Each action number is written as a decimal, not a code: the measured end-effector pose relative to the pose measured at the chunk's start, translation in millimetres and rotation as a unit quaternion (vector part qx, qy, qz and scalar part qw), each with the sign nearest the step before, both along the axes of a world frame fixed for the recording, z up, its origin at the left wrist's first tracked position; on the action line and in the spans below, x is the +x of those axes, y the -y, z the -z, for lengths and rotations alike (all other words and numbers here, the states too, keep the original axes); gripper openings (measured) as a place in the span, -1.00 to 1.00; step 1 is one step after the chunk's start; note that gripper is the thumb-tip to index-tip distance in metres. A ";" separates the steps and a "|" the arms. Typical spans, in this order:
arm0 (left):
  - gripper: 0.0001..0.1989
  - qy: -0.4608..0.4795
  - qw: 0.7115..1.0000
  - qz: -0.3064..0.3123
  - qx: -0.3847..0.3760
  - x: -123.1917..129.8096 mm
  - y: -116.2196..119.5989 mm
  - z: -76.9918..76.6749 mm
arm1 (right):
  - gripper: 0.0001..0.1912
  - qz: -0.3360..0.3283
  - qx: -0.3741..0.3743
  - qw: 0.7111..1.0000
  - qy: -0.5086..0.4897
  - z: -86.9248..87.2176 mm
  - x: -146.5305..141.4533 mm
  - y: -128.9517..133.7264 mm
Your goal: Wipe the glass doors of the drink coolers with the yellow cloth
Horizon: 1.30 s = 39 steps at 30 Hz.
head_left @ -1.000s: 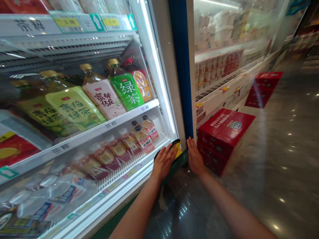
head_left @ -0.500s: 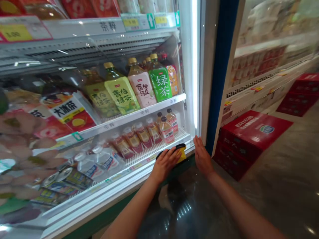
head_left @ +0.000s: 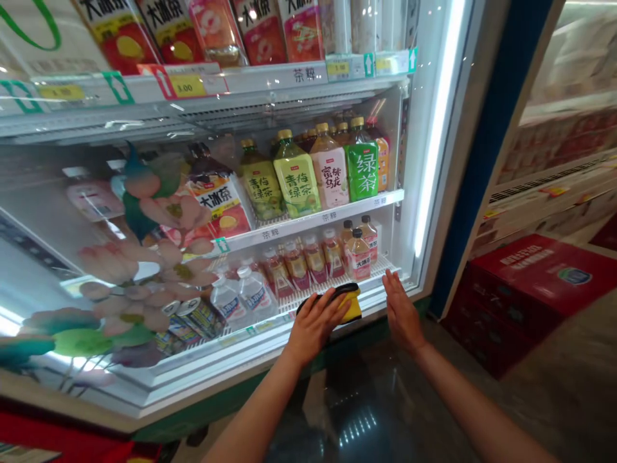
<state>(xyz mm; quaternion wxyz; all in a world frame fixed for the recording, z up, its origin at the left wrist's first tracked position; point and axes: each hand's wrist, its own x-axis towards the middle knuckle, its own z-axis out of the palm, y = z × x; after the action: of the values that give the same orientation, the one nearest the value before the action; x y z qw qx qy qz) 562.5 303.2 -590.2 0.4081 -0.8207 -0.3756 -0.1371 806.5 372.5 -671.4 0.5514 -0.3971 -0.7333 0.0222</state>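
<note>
My left hand (head_left: 313,325) is closed over a yellow and black hand-held block (head_left: 353,308), its fingers laid across the top. The block is at the lower edge of a lit display fridge's glass front; its underside is hidden, so its exact kind is unclear. To the right, my right hand (head_left: 402,315) is held flat with fingers stretched, close to the glass near the fridge's lower right corner. Whether it touches the glass I cannot tell. Behind the glass, just above the hands, stand small dark-capped tea bottles (head_left: 360,256).
Shelves inside the fridge hold green tea bottles (head_left: 364,168), water bottles (head_left: 254,289) and cans (head_left: 196,315). Flower decals (head_left: 130,321) cover the glass at left. Red cartons (head_left: 525,289) stand on the floor at right, beyond a blue post (head_left: 486,154).
My view has swung left, so the fridge appears farther right. Both hands have moved left along the fridge's lower edge, the block with my left hand. My right hand has left the corner.
</note>
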 end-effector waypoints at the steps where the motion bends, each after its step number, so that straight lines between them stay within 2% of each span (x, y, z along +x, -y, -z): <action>1: -0.41 0.028 0.999 -0.018 0.018 1.4 1.6 -4.5 | -0.28 -0.004 0.005 1.000 0.000 -2.3 -4.2 1.9; 4: -0.41 0.072 0.994 -0.050 0.058 14.6 -1.4 -13.7 | -0.25 -0.017 0.015 1.000 0.007 -8.3 -17.3 8.0; 6: -0.45 0.040 0.997 -0.029 0.052 15.9 -2.4 -12.2 | -0.23 -0.028 0.022 0.999 0.018 -9.2 -25.3 12.1; 9: -0.46 -0.016 1.000 0.003 0.024 -7.9 8.3 -1.6 | -0.21 -0.046 0.033 0.998 0.040 -7.6 -34.3 17.4; 13: -0.40 0.000 0.999 -0.020 0.027 -51.4 32.8 2.6 | -0.19 -0.049 0.050 0.996 0.045 -12.2 -44.2 24.0; 15: -0.39 0.025 0.998 -0.041 0.046 -57.7 38.3 -3.2 | -0.19 -0.049 0.057 0.996 0.044 -18.6 -51.2 27.5; 18: -0.40 0.067 0.992 -0.079 0.073 -49.7 37.5 -9.2 | -0.19 -0.056 0.070 0.995 0.047 -27.7 -64.9 33.1; 21: -0.45 0.051 0.994 -0.076 0.067 -49.4 39.3 -2.2 | -0.18 -0.070 0.088 0.992 0.058 -30.1 -78.1 39.4; 25: -0.51 -0.025 0.999 -0.037 0.028 -86.0 59.0 6.3 | -0.19 -0.097 0.105 0.985 0.092 -26.5 -88.1 47.3; 28: -0.51 -0.014 0.998 -0.046 0.039 -111.4 74.6 -2.8 | -0.18 -0.107 0.122 0.981 0.106 -27.7 -94.4 51.0; 32: -0.47 0.034 0.994 -0.087 0.064 -109.6 76.8 -14.5 | -0.18 -0.097 0.138 0.979 0.118 -34.0 -112.2 54.3; 35: -0.46 0.037 0.995 -0.073 0.060 -110.1 77.0 -8.7 | -0.18 -0.090 0.167 0.970 0.154 -33.0 -126.4 56.9; 39: -0.51 0.000 0.999 -0.039 0.027 -145.5 95.8 0.3 | -0.18 -0.098 0.194 0.950 0.223 -24.3 -130.1 60.3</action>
<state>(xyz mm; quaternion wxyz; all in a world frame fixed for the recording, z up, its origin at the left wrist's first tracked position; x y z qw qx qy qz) 417.0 207.5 -590.5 0.4348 -0.7943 -0.4035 -0.1313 676.5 312.2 -647.1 0.4351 -0.2033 -0.8631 -0.1562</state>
